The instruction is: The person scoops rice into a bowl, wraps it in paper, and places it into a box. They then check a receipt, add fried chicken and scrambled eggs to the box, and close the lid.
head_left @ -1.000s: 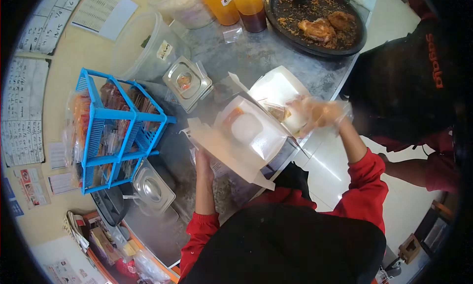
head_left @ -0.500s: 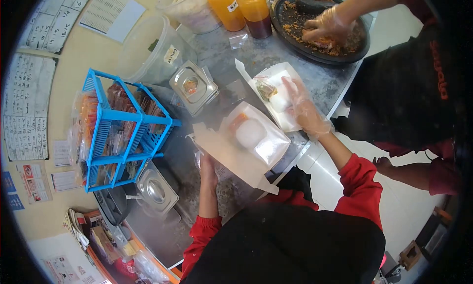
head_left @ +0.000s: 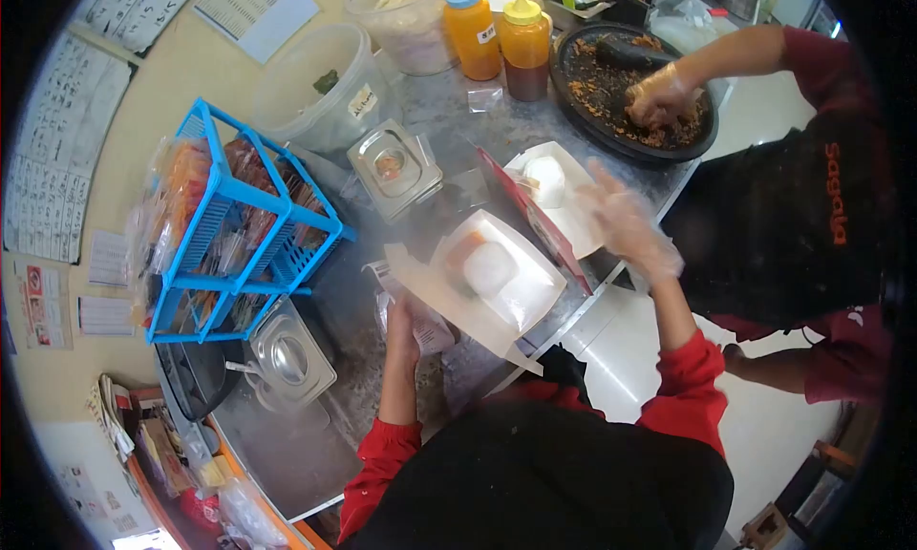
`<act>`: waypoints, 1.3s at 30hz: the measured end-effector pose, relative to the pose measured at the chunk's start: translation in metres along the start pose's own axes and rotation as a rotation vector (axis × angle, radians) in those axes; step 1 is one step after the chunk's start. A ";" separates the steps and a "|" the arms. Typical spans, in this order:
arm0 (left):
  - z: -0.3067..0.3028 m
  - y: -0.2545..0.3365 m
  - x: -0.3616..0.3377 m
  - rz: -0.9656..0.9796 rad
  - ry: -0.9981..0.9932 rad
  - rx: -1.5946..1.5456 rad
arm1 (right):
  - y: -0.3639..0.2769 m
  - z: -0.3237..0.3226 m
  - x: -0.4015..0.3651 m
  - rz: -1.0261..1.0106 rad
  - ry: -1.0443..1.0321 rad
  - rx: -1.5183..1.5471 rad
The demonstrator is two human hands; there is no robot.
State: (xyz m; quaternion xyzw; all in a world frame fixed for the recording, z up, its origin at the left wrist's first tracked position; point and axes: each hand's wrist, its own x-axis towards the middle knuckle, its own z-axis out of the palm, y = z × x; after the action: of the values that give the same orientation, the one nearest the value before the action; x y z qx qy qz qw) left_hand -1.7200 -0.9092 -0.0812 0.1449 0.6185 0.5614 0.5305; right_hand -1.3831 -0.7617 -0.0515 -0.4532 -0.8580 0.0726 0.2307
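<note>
Two open paper boxes lie side by side on the metal table. The nearer box holds a white rice mound with something orange beside it. My left hand is at the left of this box, under its raised lid, its fingers mostly hidden by a printed plastic packet. The farther box also has a white mound in it, and its red-printed lid stands raised between the boxes. My right hand, in a clear plastic glove, is blurred at that box's right edge, fingers spread and holding nothing.
A co-worker's gloved hand presses into brown crumbs in a black stone mortar at upper right. Sauce bottles, plastic tubs and a lidded steel container stand behind. A blue rack of packets is at left.
My right hand has come off the white mound and moved right, out of the farther box. That box's lid now stands more upright. The camera view has shifted a little.
</note>
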 end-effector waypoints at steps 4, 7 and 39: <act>-0.003 0.019 -0.021 0.000 0.024 -0.154 | -0.054 -0.087 -0.027 0.245 0.504 0.257; -0.026 0.024 -0.030 0.028 -0.002 -0.204 | -0.099 -0.101 -0.055 0.407 0.765 0.565; -0.063 0.121 -0.150 0.369 0.521 0.152 | -0.056 0.026 -0.084 0.636 -0.360 0.122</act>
State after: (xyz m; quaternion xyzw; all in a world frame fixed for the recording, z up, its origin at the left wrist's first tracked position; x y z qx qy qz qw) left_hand -1.7628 -1.0197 0.0837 0.1449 0.7368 0.6185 0.2313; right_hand -1.3962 -0.8596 -0.0832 -0.6625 -0.6953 0.2700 0.0687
